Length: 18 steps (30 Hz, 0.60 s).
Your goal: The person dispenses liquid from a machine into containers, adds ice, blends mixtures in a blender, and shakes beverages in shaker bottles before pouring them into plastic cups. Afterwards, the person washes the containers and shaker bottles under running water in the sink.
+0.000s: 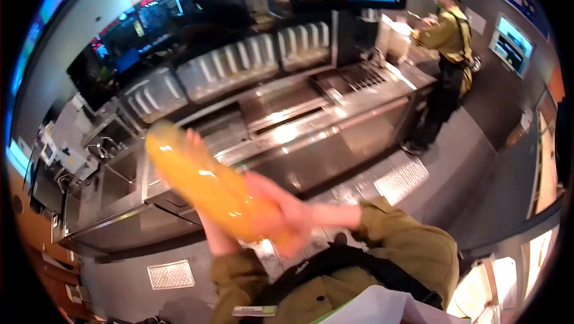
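Orange container (209, 189) aslant by steel counter (311, 159) — R hand (280, 205) wrapped round near end; L hand (194, 140) behind far end, grip unclear. Prob. hefty, slick, fairly firm — best held w/ both hands, nr. ends.

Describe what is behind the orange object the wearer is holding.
The steel counter shows on both sides of the orange object. Past its edge show fingertips of the left hand; the palm and whatever else lies directly behind are covered.
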Each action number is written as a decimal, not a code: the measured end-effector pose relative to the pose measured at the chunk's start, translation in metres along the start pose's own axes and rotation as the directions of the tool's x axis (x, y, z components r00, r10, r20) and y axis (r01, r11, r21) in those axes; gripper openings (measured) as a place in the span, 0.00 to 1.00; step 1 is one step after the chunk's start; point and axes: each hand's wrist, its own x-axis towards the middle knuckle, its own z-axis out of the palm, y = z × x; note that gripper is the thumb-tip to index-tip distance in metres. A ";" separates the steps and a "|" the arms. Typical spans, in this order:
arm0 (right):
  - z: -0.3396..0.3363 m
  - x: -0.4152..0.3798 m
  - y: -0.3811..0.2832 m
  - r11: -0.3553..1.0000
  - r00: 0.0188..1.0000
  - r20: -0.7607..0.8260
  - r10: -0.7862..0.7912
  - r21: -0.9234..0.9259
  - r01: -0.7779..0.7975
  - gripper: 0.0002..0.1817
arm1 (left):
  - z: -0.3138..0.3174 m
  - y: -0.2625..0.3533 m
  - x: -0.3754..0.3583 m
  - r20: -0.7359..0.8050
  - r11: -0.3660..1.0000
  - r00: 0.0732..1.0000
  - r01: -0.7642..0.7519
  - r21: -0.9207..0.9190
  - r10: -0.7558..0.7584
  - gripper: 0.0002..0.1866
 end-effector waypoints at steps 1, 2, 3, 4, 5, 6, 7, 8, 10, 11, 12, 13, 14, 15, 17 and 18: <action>-0.007 -0.013 -0.001 0.935 0.957 -0.082 0.278 0.252 -0.250 0.31 | 0.024 -0.020 0.004 0.032 0.991 0.999 -0.009 0.136 0.005 0.39; -0.010 -0.019 -0.023 0.924 0.936 -0.177 0.305 0.291 -0.246 0.33 | 0.045 -0.029 0.002 0.077 0.999 0.996 0.049 0.001 -0.048 0.37; -0.022 -0.010 -0.033 0.927 0.923 -0.255 0.288 0.315 -0.203 0.36 | 0.066 -0.038 0.000 0.121 0.985 0.987 0.117 -0.127 -0.102 0.35; -0.047 -0.012 -0.037 0.987 0.970 -0.213 0.119 0.136 -0.092 0.37 | 0.082 -0.045 -0.002 0.355 0.964 0.935 0.086 -0.250 0.009 0.34; -0.073 -0.013 -0.041 0.998 0.985 -0.164 -0.053 -0.032 0.049 0.38 | 0.102 -0.051 -0.005 0.565 0.923 0.817 0.119 -0.366 0.119 0.33; -0.090 -0.027 -0.049 0.971 0.982 -0.085 -0.171 -0.186 0.153 0.36 | 0.117 -0.055 -0.011 0.739 0.880 0.651 0.237 -0.412 0.171 0.32; -0.106 -0.040 -0.056 0.909 0.958 -0.006 -0.285 -0.320 0.269 0.34 | 0.135 -0.057 -0.018 0.869 0.844 0.446 0.364 -0.394 0.214 0.30; -0.133 -0.039 -0.055 0.961 0.979 -0.159 -0.125 -0.264 0.080 0.31 | 0.134 -0.086 0.000 0.795 0.870 0.603 0.356 -0.342 0.066 0.31; -0.161 -0.047 -0.058 0.974 0.924 -0.367 0.109 -0.147 -0.173 0.27 | 0.165 -0.134 0.010 0.378 0.973 0.908 0.220 -0.065 -0.180 0.39; -0.167 -0.060 -0.068 0.967 0.897 -0.414 0.156 -0.121 -0.224 0.27 | 0.200 -0.139 -0.011 0.144 0.959 0.949 0.283 0.006 -0.281 0.43; -0.173 -0.071 -0.086 0.967 0.941 -0.337 0.015 -0.236 -0.100 0.28 | 0.216 -0.150 -0.015 0.426 0.952 0.889 0.260 -0.162 -0.170 0.44; -0.188 -0.079 -0.102 0.937 0.967 -0.220 -0.125 -0.348 0.042 0.29 | 0.226 -0.163 -0.015 0.655 0.901 0.756 0.272 -0.337 0.017 0.44; -0.202 -0.080 -0.106 0.926 0.966 -0.213 -0.147 -0.373 0.058 0.30 | 0.231 -0.171 -0.023 0.793 0.819 0.572 0.339 -0.463 0.212 0.44; -0.215 -0.080 -0.110 0.914 0.964 -0.206 -0.168 -0.398 0.075 0.30 | 0.251 -0.165 -0.043 0.737 0.812 0.655 0.335 -0.478 0.163 0.42; -0.260 -0.070 -0.114 0.940 0.917 -0.397 0.039 -0.296 -0.168 0.31 | 0.278 -0.212 0.004 0.408 0.984 0.896 -0.142 -0.108 0.175 0.30; -0.270 -0.072 -0.116 0.931 0.852 -0.498 0.162 -0.208 -0.299 0.31 | 0.278 -0.229 0.007 0.401 0.995 0.911 -0.084 -0.048 0.096 0.26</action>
